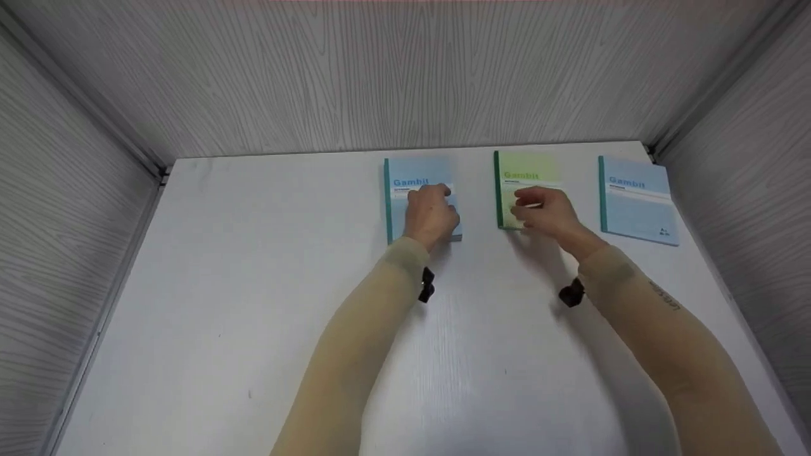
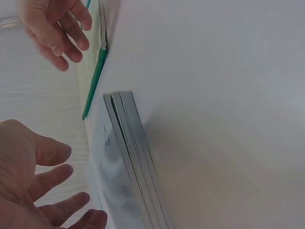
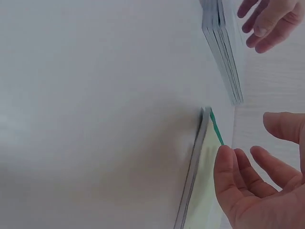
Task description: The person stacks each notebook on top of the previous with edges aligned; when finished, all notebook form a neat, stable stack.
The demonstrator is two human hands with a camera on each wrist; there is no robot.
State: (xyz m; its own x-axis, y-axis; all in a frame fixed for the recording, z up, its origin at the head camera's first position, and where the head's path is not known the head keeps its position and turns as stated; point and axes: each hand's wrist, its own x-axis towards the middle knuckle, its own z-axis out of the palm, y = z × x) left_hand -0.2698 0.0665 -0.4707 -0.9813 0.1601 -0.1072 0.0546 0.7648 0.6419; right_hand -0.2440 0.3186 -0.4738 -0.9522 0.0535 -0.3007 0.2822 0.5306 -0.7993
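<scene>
My left hand [image 1: 432, 215] hovers over a stack of blue notebooks [image 1: 396, 221] with teal spines, marked "Gambit". In the left wrist view its fingers [image 2: 52, 183] are spread and loosely bent, holding nothing, beside the page edges of several stacked notebooks [image 2: 138, 157]. Above a green notebook [image 1: 529, 163] with a dark green spine is my right hand [image 1: 546, 212]. The right wrist view shows that hand's fingers [image 3: 228, 181] relaxed, with a gap between thumb and fingertips and nothing gripped. Each hand covers part of the notebook cover below it.
Another blue notebook [image 1: 637, 202] lies slightly turned near the table's right edge. The white table [image 1: 253, 285] is bounded by a pale wood-grain panel [image 1: 405, 76] at the back and similar panels at both sides. A dark wrist device [image 1: 572, 293] sticks out from the right sleeve.
</scene>
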